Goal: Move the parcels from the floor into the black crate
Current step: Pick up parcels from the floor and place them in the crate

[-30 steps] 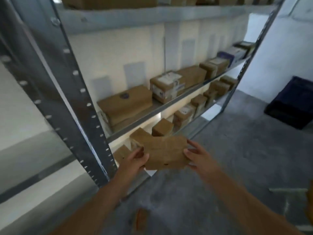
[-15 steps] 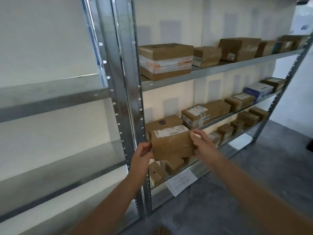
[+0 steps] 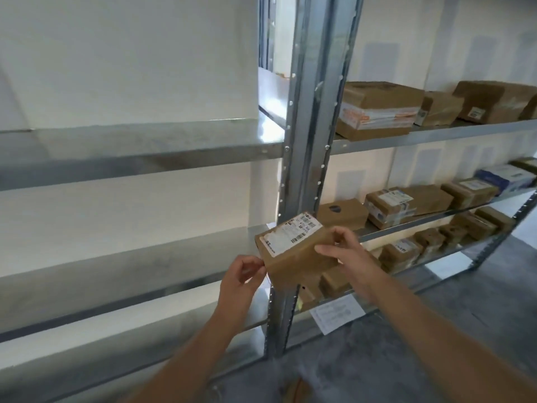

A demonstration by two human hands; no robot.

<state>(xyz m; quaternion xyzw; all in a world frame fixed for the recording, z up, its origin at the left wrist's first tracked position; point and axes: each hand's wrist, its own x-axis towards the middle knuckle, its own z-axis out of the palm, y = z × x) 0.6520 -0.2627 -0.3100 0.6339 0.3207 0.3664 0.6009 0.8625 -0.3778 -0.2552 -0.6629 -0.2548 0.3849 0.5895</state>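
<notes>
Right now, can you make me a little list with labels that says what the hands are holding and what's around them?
held thing: brown parcel with a white label on top
left hand: pinches the parcel's near left corner
right hand: grips the parcel's right side
in front: metal rack
right shelves: many brown boxes
low down: white paper sheet at the rack's foot
black crate: not in view

Both the left hand (image 3: 242, 274) and right hand (image 3: 347, 253) are bare (forearms (image 3: 436, 330) likewise uncovered)
</notes>
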